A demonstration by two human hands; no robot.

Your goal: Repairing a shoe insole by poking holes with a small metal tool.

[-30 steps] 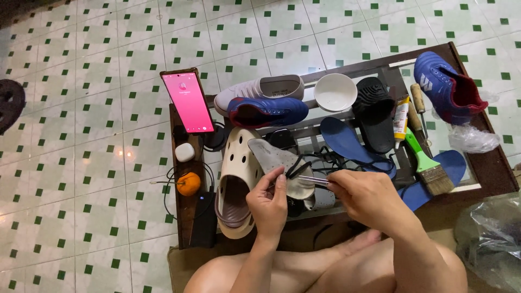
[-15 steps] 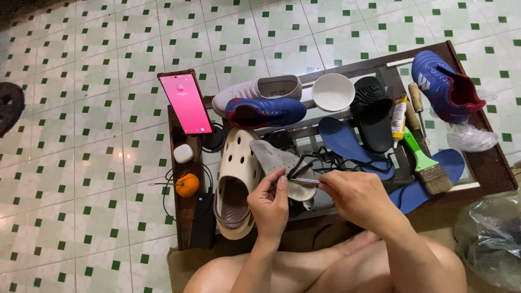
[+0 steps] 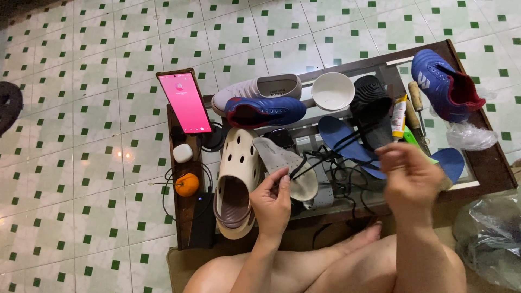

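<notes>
A: Start nearest. What are the hands doing?

B: The left hand [image 3: 271, 203] has its fingers [image 3: 281, 182] pinched on the end of a black lace [image 3: 325, 154], just over the grey insole [image 3: 287, 168] that lies on the bench [image 3: 488, 168]. The right hand [image 3: 412, 176] is raised and blurred; its fingers look curled with the lace running up toward them, but I cannot tell whether they actually grip it.

A: And the lace itself?

B: It stretches between the two hands above the glass, then loops loosely among other cords near the blue insole [image 3: 344, 141].

A: What sits beside it?

B: The cream clog [image 3: 236, 184] lies just left of the grey insole. Farther left are an orange [image 3: 187, 184], a small white case [image 3: 183, 152] and a phone [image 3: 184, 102] propped upright with a pink screen. Farther back are a blue shoe [image 3: 266, 111], a white sneaker [image 3: 258, 89], a white bowl [image 3: 332, 90] and a black sole [image 3: 372, 108].

A: What could go wrong?

B: In my judgement, the lace could snag in that tangle of cords, and a hard pull might drag the grey insole or the loose cables off the edge. The bowl sits near enough that a swinging hand could knock it. The other blue shoe [image 3: 445, 84] at the far right corner looks well apart from all this.
</notes>
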